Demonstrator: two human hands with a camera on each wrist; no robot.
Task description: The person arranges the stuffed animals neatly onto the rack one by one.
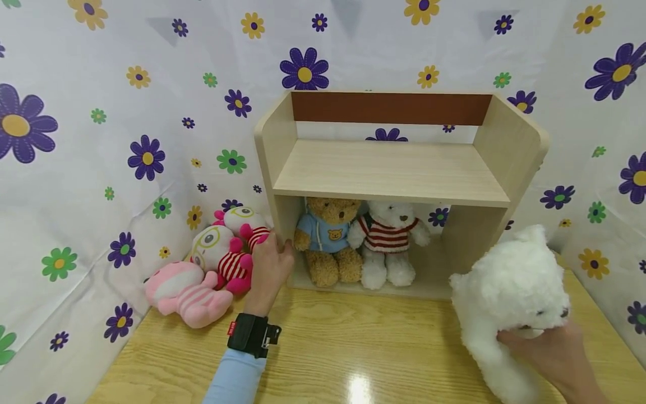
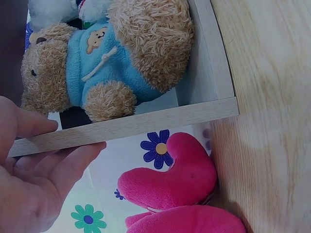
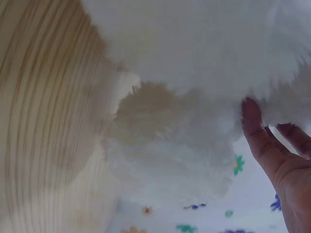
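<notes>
the right hand [image 1: 552, 359] grips the white bear [image 1: 510, 292] above the desk [image 1: 353, 348], while the left hand [image 1: 270, 269] steadies the shelf [image 1: 388, 168] by its side wall, so placing it inside seems next.

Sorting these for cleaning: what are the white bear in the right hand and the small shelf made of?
Fluffy white plush bear: long-pile synthetic-looking fur, soft and matte, judging by its fuzzy outline. Pale two-tier shelf unit: apparently laminated board with a printed light wood grain and smooth matte finish; its brown back rail looks the same.

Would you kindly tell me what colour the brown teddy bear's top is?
Light blue, with a small bear emblem; the brown teddy bear shows it best in the left wrist view.
</notes>
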